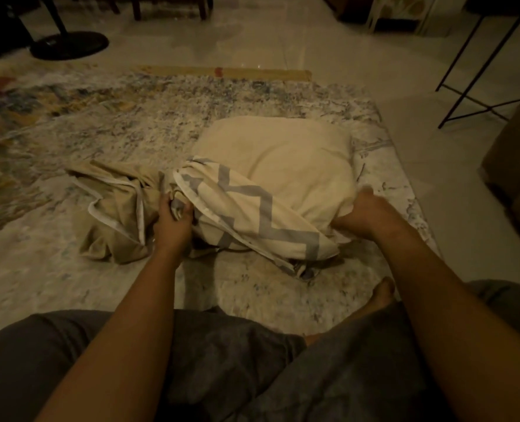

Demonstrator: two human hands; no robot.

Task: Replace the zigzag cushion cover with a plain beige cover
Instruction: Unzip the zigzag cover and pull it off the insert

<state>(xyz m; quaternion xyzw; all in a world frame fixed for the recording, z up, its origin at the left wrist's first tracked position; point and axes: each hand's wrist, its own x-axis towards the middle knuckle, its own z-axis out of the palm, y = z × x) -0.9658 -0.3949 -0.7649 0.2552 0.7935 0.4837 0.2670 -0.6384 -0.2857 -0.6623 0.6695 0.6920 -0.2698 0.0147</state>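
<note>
The cushion [286, 159] lies on the patterned rug [106, 123], close to the rug's right edge. Its far half is bare cream fabric. Its near half sits inside the zigzag cover [252, 217], which is cream with a grey zigzag band and white piping along its open edge. The cover is bunched across the cushion's near left side.

The left hand [173, 219] has its fingers curled tight round a gathered fold at the cover's left end, where the piping meets grey fabric. The right hand [364, 213] is on the cushion's near right side, just beside the cover's other end. Its fingers are curled down into the cream fabric and grip it, though the hand is blurred.

The plain beige cover [112, 214] lies crumpled on the rug, touching the zigzag cover's left end, nearer the rug's middle.

A bare foot [382, 292] rests on the rug near the person's grey shorts [228, 354]. On the tiled floor beyond the rug's far edge stand a black round fan base [70, 45] and a thin black metal frame [478, 74].
</note>
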